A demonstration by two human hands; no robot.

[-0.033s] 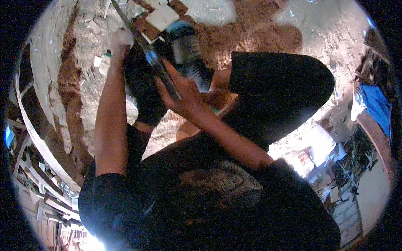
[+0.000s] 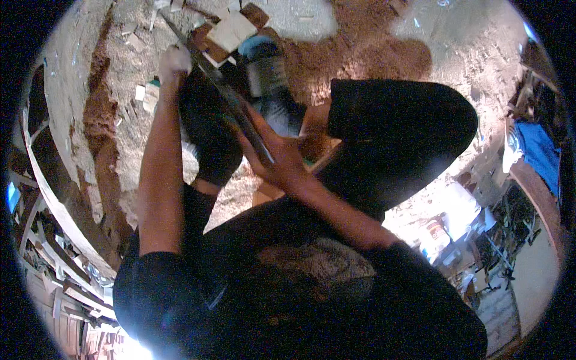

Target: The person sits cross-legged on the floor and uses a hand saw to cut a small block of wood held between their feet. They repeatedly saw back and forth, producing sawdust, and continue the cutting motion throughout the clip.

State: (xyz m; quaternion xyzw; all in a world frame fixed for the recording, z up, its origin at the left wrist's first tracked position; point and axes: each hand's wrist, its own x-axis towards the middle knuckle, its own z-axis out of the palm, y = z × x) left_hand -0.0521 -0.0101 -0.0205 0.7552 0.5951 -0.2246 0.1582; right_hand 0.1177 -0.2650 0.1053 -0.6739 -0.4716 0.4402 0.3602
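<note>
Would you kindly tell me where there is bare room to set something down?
The most open patch looks like the pale ground at upper right, bordered by reddish-brown dust and the right knee, apart from small scraps. It is crowded around the shoe, wood pieces and the long dark tool in the right hand.

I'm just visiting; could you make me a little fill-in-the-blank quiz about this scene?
1. Of the upper and lower ends of the long tool, the right hand grips the ____ one.
2. In the picture, the shoe is to the ____ of the left hand.
3. The cloth near the right rim is coloured ____.

Missing words: lower; right; blue.
</note>
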